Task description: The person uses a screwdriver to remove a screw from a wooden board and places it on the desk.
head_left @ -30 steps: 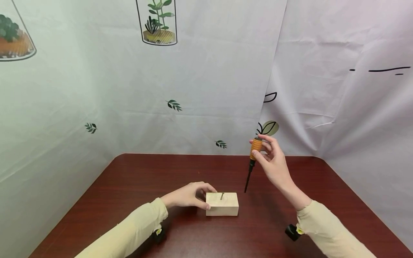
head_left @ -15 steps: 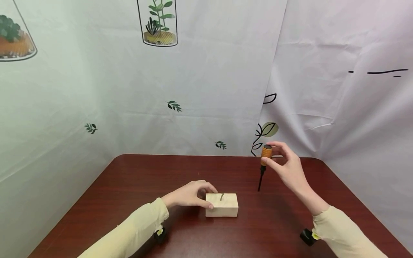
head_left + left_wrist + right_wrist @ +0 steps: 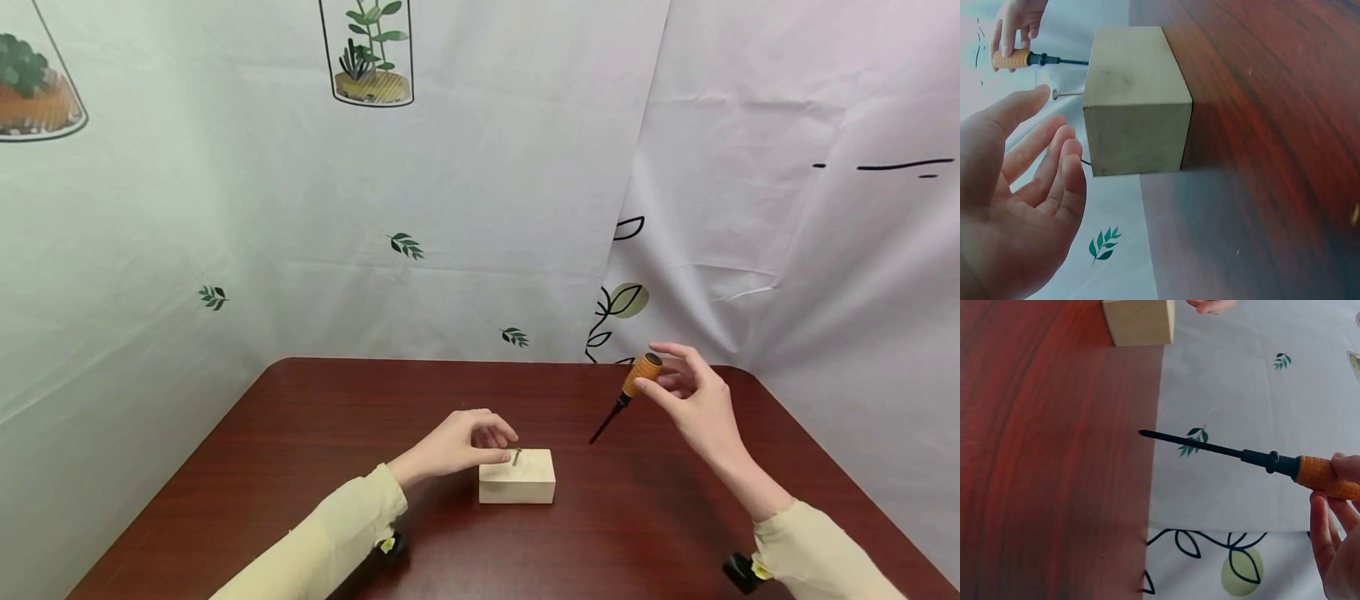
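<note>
A pale wooden block [image 3: 517, 487] lies on the table, and a screw [image 3: 1070, 93] stands up out of its top face. My left hand [image 3: 453, 446] hovers over the block's left end. Its fingers are loosely bent and hold nothing, and the left wrist view shows the thumb tip close to the screw head with a small gap. My right hand [image 3: 705, 412] grips the orange handle of a screwdriver [image 3: 1210, 447] between thumb and fingers. The black shaft slants down and left, its tip in the air to the right of the block.
A dark red-brown wooden table [image 3: 360, 392] carries the block. White printed cloth [image 3: 480, 183] hangs behind it and at both sides. A dark wrist camera [image 3: 742, 572] sits below the right sleeve, and another [image 3: 390, 547] below the left.
My left hand has come off the block's side and risen toward the screw. The right hand has carried the screwdriver right and slightly down, and the shaft is now more tilted.
</note>
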`<action>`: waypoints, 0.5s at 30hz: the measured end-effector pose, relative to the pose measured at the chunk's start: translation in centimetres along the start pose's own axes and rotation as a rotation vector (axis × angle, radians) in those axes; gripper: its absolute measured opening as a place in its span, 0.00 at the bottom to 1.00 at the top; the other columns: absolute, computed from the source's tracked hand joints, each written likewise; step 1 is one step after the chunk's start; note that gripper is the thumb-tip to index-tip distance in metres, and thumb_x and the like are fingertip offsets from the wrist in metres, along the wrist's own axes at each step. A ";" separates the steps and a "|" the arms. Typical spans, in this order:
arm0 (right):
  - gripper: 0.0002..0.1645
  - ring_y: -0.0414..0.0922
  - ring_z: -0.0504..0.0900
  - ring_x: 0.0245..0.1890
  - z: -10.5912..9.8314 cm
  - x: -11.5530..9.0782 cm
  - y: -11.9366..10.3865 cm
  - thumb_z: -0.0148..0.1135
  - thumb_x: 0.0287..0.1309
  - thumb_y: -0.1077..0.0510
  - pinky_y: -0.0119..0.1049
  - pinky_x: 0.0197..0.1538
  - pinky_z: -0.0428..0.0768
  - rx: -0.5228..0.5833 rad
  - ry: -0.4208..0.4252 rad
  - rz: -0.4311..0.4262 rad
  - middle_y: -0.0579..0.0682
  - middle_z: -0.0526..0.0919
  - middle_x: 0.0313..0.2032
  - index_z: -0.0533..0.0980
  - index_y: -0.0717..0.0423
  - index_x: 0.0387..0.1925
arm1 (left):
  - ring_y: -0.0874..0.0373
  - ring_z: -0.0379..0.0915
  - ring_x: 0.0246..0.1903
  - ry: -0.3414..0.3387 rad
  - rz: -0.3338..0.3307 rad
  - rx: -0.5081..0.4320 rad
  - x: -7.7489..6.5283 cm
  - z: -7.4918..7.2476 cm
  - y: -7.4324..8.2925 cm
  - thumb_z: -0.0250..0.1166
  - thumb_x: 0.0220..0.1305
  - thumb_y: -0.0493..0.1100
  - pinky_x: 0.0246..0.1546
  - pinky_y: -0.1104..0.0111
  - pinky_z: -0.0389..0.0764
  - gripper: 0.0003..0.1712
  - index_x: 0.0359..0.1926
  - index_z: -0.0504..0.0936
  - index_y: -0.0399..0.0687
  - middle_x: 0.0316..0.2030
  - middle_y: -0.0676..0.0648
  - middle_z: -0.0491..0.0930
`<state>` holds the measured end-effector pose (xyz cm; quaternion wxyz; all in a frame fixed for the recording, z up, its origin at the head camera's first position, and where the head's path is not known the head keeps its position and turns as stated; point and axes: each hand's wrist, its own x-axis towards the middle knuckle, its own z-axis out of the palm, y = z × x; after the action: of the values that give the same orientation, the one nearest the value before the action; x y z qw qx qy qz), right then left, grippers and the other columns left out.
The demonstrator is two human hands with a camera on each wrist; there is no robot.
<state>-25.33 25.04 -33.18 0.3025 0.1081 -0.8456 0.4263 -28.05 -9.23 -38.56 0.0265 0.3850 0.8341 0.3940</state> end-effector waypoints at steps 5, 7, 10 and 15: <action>0.31 0.23 0.81 0.31 -0.3 -0.6 0.6 0.74 0.53 0.55 0.19 0.35 0.77 -0.021 0.002 0.015 0.18 0.79 0.38 0.76 0.44 0.59 | 0.71 0.78 0.34 -0.028 -0.023 -0.039 0.1 0.5 0.3 0.69 0.61 0.40 0.37 0.76 0.79 0.10 0.44 0.86 0.50 0.35 0.53 0.86; 0.30 0.23 0.81 0.31 -0.5 -0.8 0.8 0.74 0.53 0.56 0.19 0.34 0.77 -0.020 0.004 0.019 0.18 0.79 0.38 0.76 0.44 0.59 | 0.72 0.78 0.34 -0.030 -0.033 -0.035 0.2 0.6 0.4 0.69 0.61 0.39 0.37 0.76 0.79 0.09 0.43 0.86 0.51 0.34 0.54 0.86; 0.30 0.23 0.82 0.31 -0.7 -1.1 0.9 0.74 0.53 0.56 0.19 0.34 0.77 -0.017 0.004 0.024 0.19 0.78 0.38 0.77 0.44 0.59 | 0.72 0.77 0.32 -0.029 -0.039 -0.026 0.3 0.7 0.5 0.69 0.61 0.38 0.37 0.76 0.78 0.08 0.43 0.86 0.51 0.34 0.54 0.87; 0.29 0.24 0.82 0.31 -0.9 -1.6 1.2 0.74 0.53 0.57 0.20 0.34 0.77 -0.008 -0.006 0.028 0.21 0.79 0.37 0.77 0.47 0.58 | 0.72 0.76 0.31 -0.029 -0.038 -0.020 0.5 0.9 0.4 0.69 0.61 0.38 0.36 0.77 0.77 0.08 0.42 0.87 0.50 0.33 0.53 0.87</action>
<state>-24.21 26.36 -34.53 0.2943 0.0961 -0.8497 0.4267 -27.85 -8.17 -38.80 0.0499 0.3745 0.8368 0.3964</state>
